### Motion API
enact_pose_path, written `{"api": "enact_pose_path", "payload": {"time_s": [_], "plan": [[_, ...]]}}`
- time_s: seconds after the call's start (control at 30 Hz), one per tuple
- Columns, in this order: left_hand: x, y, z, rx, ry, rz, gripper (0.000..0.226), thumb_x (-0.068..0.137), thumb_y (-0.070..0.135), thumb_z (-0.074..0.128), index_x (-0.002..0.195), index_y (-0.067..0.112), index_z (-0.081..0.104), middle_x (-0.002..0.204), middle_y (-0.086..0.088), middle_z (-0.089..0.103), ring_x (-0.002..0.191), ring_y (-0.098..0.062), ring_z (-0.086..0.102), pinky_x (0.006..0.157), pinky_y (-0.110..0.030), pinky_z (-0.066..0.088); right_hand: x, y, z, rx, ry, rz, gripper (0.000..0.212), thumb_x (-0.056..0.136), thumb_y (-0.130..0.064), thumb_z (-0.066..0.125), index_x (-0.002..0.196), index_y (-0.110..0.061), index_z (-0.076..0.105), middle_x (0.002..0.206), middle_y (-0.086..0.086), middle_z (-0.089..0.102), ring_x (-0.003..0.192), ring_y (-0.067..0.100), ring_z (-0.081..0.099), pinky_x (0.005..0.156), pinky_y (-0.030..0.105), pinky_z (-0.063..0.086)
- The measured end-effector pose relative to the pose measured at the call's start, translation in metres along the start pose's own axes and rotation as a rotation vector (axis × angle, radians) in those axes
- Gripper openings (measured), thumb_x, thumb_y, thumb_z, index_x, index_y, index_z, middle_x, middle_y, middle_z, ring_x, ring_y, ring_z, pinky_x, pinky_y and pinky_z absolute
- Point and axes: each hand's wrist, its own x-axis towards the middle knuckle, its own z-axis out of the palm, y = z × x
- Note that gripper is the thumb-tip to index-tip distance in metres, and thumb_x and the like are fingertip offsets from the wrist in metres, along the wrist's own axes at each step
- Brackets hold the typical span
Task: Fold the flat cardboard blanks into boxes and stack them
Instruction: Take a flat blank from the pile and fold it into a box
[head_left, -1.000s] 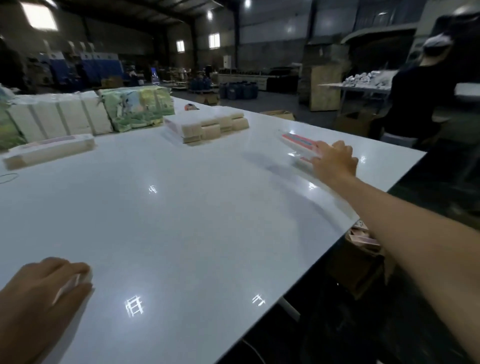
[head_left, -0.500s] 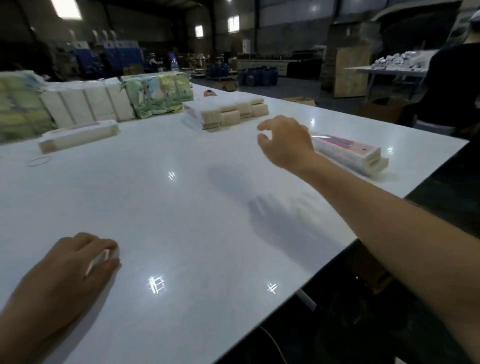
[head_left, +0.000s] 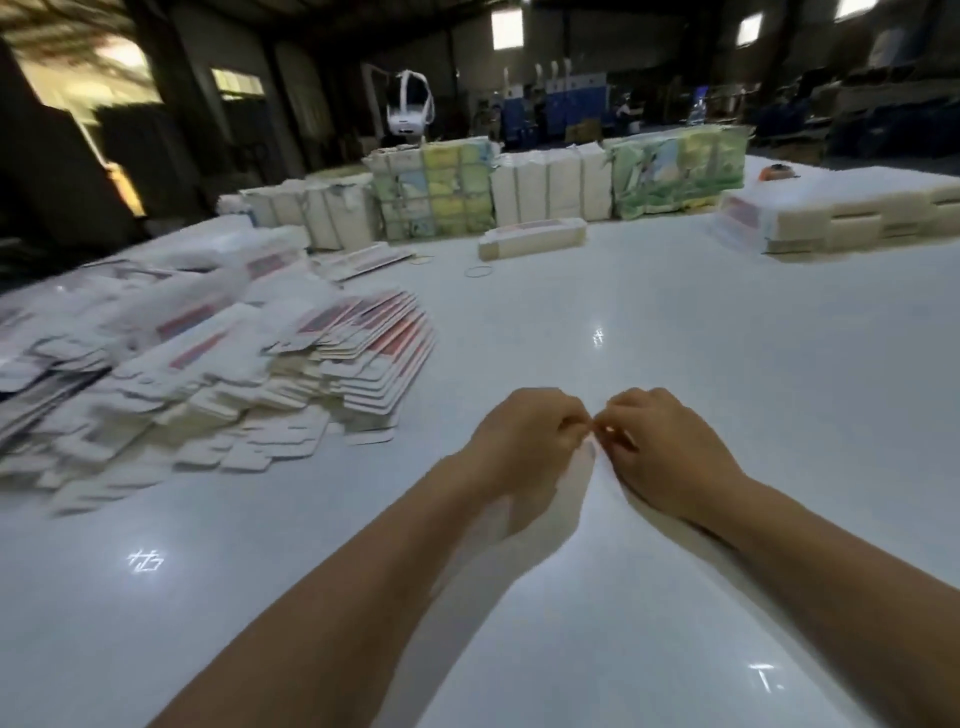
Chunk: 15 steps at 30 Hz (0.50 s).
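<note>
Meeting above the glossy white desk, the left hand and the right hand are curling their fingers inward, fingertips touching at the middle. They are seeming to pinch something very small between them, perhaps a thin band, but it is too small and blurred to name, so I cannot tell what either hand is gripping.

Flat cardboard blanks are lying in a loose, fanned heap on the left part of the desk, well apart from the hands. They are thin, pale sheets with rounded tabs along their edges and red and grey printed panels; the pile is sliding outward in overlapping layers, and its far left part is blurring.

Further back, a long folded box in cream card is lying on its side near the middle of the desk. To the right, cream stacked boxes are sitting in a low block near the desk's far edge. Along the back, upright bundles of white packs are standing in a row between green and yellow printed bundles. A thin rubber band is lying as a ring on the desk just in front of the long box.
</note>
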Motion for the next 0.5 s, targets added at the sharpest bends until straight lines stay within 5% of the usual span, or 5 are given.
{"api": "enact_pose_path", "payload": {"time_s": [0.13, 0.23, 0.4, 0.5], "plan": [[0.041, -0.062, -0.054, 0.117, 0.091, -0.175, 0.024, 0.09, 0.021, 0.053, 0.107, 0.013, 0.067, 0.113, -0.006, 0.065, 0.106, -0.024, 0.057, 0.089, -0.031, 0.043, -0.001, -0.001, 0.004, -0.034, 0.041, 0.016, 0.025, 0.094, -0.022, 0.048, 0.11, -0.021, 0.068, 0.118, -0.005, 0.06, 0.106, 0.019, 0.049, 0.082, 0.032, 0.042], [0.053, -0.137, -0.093, 0.372, 0.163, -0.491, 0.035, 0.091, 0.026, 0.047, 0.122, 0.011, 0.055, 0.128, -0.013, 0.052, 0.118, -0.03, 0.046, 0.094, -0.036, 0.038, 0.0, -0.001, 0.006, -0.03, 0.07, 0.012, 0.021, 0.093, -0.021, 0.051, 0.104, -0.02, 0.069, 0.111, -0.006, 0.062, 0.1, 0.018, 0.049, 0.076, 0.03, 0.039], [0.047, -0.235, -0.129, 0.424, 0.055, -1.002, 0.081, 0.086, 0.065, 0.039, 0.144, 0.009, 0.028, 0.152, -0.016, 0.022, 0.139, -0.036, 0.016, 0.11, -0.051, 0.016, 0.004, -0.005, 0.006, -0.023, 0.068, 0.027, 0.014, 0.087, -0.016, 0.057, 0.095, -0.019, 0.069, 0.101, -0.005, 0.062, 0.09, 0.019, 0.05, 0.07, 0.032, 0.035], [0.052, -0.245, -0.129, 0.382, 0.059, -0.963, 0.072, 0.087, 0.062, 0.041, 0.134, 0.007, 0.043, 0.139, -0.019, 0.043, 0.122, -0.036, 0.043, 0.098, -0.043, 0.037, 0.005, -0.005, 0.003, -0.025, 0.055, 0.025, 0.013, 0.086, -0.015, 0.059, 0.095, -0.018, 0.069, 0.101, -0.003, 0.061, 0.09, 0.021, 0.05, 0.071, 0.032, 0.034]]}}
